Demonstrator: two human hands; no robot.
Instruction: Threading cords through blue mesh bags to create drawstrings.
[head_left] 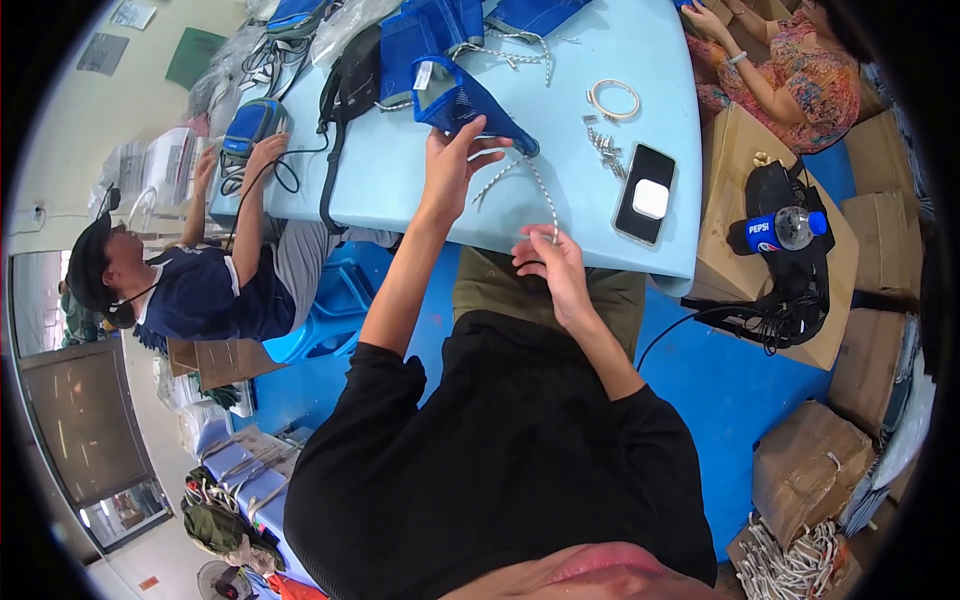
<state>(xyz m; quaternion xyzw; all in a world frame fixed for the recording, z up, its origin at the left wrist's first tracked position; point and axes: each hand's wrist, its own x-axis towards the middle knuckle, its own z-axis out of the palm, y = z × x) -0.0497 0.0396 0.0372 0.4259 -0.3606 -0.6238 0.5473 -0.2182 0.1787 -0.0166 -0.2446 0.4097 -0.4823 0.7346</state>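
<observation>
My left hand (453, 168) grips the lower side of a small blue fabric pouch (470, 102), thumb and fingers around its edge, above the table's near side. The pouch has a grey inside and a white label near its top. From its lower corner a black-and-white cord (543, 188) hangs down in a loop. My right hand (560, 272) is closed on the cord's lower end in a pinch, close to the table edge. Beyond the pouch lie more blue pouches (425, 40) with similar cords.
On the light blue table (580, 200) are a tape roll (613, 100), small metal pieces (604, 147) and a phone (640, 225) bearing a white case. A bottle (795, 230) rests on a carton at right. A co-worker (215, 265) handles a blue bag at left; another person sits far right.
</observation>
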